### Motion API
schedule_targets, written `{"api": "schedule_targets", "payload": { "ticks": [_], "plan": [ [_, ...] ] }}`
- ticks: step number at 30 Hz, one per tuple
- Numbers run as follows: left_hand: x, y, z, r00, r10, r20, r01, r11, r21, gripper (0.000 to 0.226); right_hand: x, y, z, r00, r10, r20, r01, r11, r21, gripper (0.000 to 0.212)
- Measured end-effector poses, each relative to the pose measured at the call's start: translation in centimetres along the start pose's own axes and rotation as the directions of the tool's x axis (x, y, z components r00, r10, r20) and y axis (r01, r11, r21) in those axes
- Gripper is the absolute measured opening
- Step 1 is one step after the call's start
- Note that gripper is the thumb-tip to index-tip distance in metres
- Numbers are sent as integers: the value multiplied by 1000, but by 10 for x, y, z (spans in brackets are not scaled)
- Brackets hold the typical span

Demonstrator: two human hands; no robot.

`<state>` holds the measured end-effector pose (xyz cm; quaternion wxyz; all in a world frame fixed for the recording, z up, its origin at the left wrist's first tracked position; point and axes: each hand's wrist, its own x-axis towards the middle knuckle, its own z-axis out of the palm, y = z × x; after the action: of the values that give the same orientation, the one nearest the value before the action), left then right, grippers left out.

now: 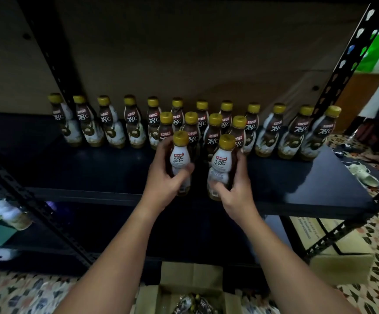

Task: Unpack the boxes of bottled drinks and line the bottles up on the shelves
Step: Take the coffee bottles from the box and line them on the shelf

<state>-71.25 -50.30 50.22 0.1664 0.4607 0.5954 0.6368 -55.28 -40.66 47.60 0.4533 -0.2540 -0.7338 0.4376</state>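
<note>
Bottles stand in a long back row point(138, 123) along the shelf point(297, 177), labels facing out, with a short second row point(203, 130) started in front of its middle. I hold one more bottle in each hand over the bare front part of the shelf. My left hand point(163, 180) wraps its fingers point(187, 169) round the left bottle point(180, 155) at the waist; my right hand point(233, 189) grips the right bottle point(223, 162) low on its body. Both bottles are upright, caps up, and I cannot tell whether their bases touch the shelf yet.

I judge the low grips are there so the caps stay free and I can set each bottle down straight without knocking the ones behind. They sit just in front of the second row, so I take this as extending it or starting a third. The open box point(184, 295) lies on the floor below my arms with more bottles inside, so unpacking is not finished.
</note>
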Motion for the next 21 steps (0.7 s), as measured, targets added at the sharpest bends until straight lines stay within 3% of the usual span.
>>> {"api": "schedule_targets", "payload": {
  "ticks": [7,14,21],
  "plan": [
    [-13,-17,-14,999,-35,13,36,999,-38,68,-4,13,-8,1000,29,2,-28,997,-75,82],
    [-22,-16,8,986,-26,-164,28,1000,10,73,-8,10,3,994,-9,-107,-10,984,-177,88],
    [-36,-27,7,990,-22,-143,25,999,23,69,-15,12,0,994,-63,-87,41,970,-241,76]
  ]
}}
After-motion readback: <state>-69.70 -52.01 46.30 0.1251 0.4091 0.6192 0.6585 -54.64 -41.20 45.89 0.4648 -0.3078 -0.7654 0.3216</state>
